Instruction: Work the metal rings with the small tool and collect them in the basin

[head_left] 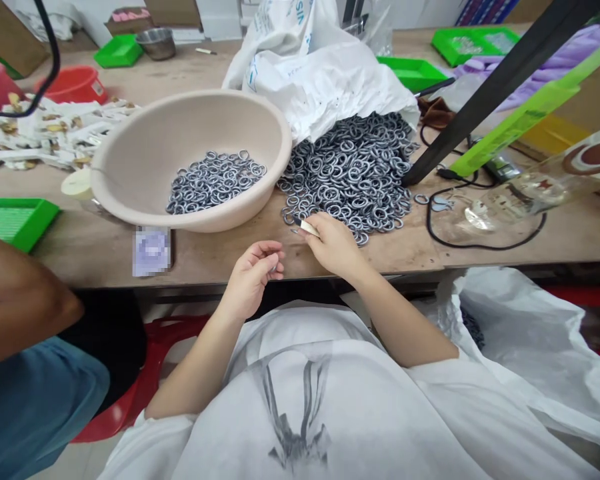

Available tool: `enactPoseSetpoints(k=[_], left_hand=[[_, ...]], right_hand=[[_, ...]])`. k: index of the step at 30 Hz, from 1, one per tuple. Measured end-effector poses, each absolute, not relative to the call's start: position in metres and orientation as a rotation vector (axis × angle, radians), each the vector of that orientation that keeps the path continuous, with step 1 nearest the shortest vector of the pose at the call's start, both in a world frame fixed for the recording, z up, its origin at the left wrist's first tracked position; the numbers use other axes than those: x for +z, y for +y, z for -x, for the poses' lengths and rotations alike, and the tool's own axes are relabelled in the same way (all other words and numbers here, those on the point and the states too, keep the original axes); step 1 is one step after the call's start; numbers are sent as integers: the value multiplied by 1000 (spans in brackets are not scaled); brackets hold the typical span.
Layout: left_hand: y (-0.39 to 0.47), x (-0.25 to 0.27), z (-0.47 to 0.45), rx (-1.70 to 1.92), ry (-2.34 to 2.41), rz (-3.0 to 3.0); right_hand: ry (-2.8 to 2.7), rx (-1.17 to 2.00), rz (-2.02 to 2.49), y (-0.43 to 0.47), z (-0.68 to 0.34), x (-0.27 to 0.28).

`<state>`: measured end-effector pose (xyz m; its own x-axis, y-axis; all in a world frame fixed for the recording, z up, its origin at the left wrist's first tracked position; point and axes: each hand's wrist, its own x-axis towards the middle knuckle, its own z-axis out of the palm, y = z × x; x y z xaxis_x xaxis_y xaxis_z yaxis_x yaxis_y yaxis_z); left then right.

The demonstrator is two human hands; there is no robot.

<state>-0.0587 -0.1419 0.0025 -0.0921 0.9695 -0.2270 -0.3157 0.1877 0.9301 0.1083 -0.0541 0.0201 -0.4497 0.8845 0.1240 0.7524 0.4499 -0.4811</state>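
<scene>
At the left edge of the frame I've got a loose heap of white strips [55, 137] with brown bits, matte and angular, a hard green plastic tray [37, 227] below it, and a co-worker's bare forearm [20, 300]. Left of centre: wide beige basin [145, 147], smooth plastic, looks stiff, tilted toward my view, one batch of grey rings [215, 183] pooled in its bottom. Lower centre, left hand [253, 273]: fingers curled in, thumb close to them; grey glint at the thumb tip, can't tell if that's a ring. Just right, right hand [334, 245] closed on a slim tool [310, 229], cream handle, dark tip pointing left, at the near edge of the main ring pile [350, 177]. Rings look like metal: round section, dull sheen, rigid. I'd judge each light and tough, slick on the outer curve, prone to hooking neighbours; bulk would be heavy. Best hold: thumb and finger across the rim, or a fingertip through the hole. Behind the pile, white sack [320, 80], crinkled, limp, mouth over the rings. Right side: square-edged black post [480, 100], glossy clear roll [520, 193]; lower right, soft creased white bag [525, 320].
</scene>
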Motion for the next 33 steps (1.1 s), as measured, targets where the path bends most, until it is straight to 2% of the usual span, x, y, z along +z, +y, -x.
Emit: enactPoseSetpoints(k=[3,7,13,16,20,23,33], left_hand=[[-140,2,57,1290,1341,-1117],[-139,4,51,1098,1462,-1498],[-137,10,36,1104,1174,-1033],[-139,16,32,1145,1077,-788],[-140,24,32,1102,901,-666],[-139,26,33,1084,821,-598],[-138,23,28,1112,811,-476]], right_hand=[[-2274,777,1182,-66,-116,23],[-2131,948,1093,-78,-116,25],[-1771,1257,904,-82,-110,25],[-1764,1290,805,-84,-110,23],[-1733,1204,870,-85,-111,18],[-1843,964,904,-88,-116,17],[-2121,526,836,-101,-122,18]])
